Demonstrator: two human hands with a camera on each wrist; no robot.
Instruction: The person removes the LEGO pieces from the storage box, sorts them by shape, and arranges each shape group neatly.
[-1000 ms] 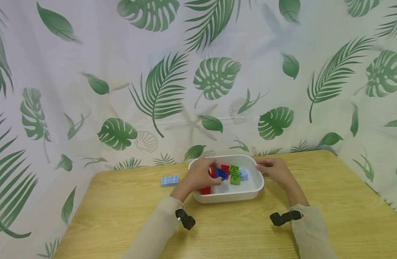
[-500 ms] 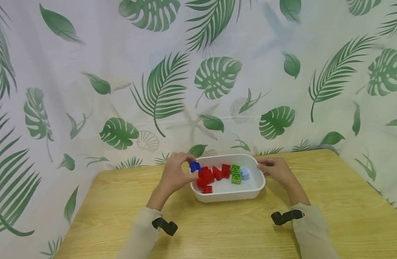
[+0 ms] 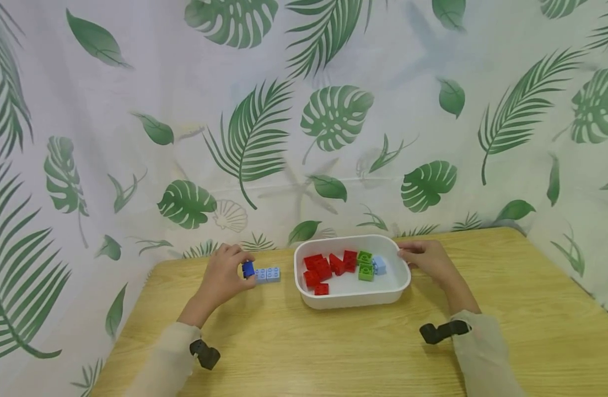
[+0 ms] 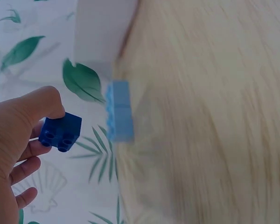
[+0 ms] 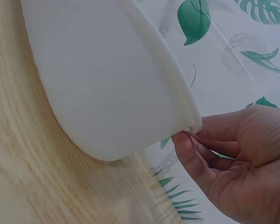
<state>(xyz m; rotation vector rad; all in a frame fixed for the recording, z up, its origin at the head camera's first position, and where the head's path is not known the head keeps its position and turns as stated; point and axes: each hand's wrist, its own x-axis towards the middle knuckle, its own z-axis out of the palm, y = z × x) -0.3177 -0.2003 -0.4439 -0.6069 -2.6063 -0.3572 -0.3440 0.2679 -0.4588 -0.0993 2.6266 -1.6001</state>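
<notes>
Pinched between the thumb and fingers of my left hand [image 3: 224, 275] is a dark blue toy brick [image 4: 61, 130], its studs turned downward in the left wrist view. Just right of it, two light blue bricks [image 3: 267, 274] lie end to end on the table, studs up. My right hand [image 3: 429, 261] pinches the right rim of a white tray [image 5: 107, 84]. Inside that tray in the head view are several red bricks [image 3: 321, 268], two green bricks [image 3: 365, 272] and light blue brick pieces [image 3: 379, 265] toward the right.
The wooden table [image 3: 304, 347] runs back to a white leaf-print cloth [image 3: 284, 138] hanging behind it. The tray stands near the table's back edge, right of the light blue bricks. A black wrist camera [image 3: 204, 354] sits on the left sleeve.
My left hand has lifted the dark blue brick out of the tray and carried it left, beside the light blue pair. The right hand has stayed at the tray's rim.
</notes>
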